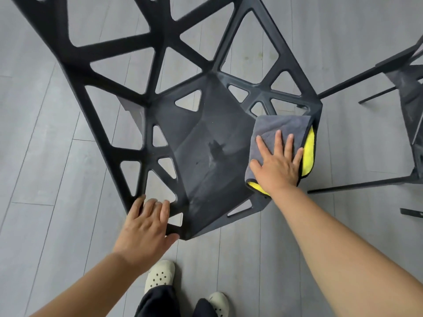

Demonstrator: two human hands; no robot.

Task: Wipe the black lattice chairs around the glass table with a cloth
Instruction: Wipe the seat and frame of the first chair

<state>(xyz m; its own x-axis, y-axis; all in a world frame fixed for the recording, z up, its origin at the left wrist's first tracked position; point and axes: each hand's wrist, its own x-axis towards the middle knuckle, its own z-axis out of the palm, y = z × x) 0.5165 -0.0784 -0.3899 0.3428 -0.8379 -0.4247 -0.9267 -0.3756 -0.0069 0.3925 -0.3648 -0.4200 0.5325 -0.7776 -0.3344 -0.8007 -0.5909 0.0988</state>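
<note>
Grey plank floor [45,156] lies under everything. Pressed flat, fingers straight and spread, the right hand [278,164] holds a folded grey-and-yellow cloth [281,124] down on the right rim of the black lattice chair [206,124] seat. The left hand [146,225] rests on the seat's near-left corner, fingers laid over the rim without closing, seemingly steadying it. From the cloth, the solid seat panel and its dull smudge [215,149] lie leftward, long axis running toward the backrest, so the right hand is nearer. 1 second chair [409,92] stands at right.

Grey plank floor [45,156], lattice chair [206,138], second chair [409,92], pale clogs [160,275]
</note>
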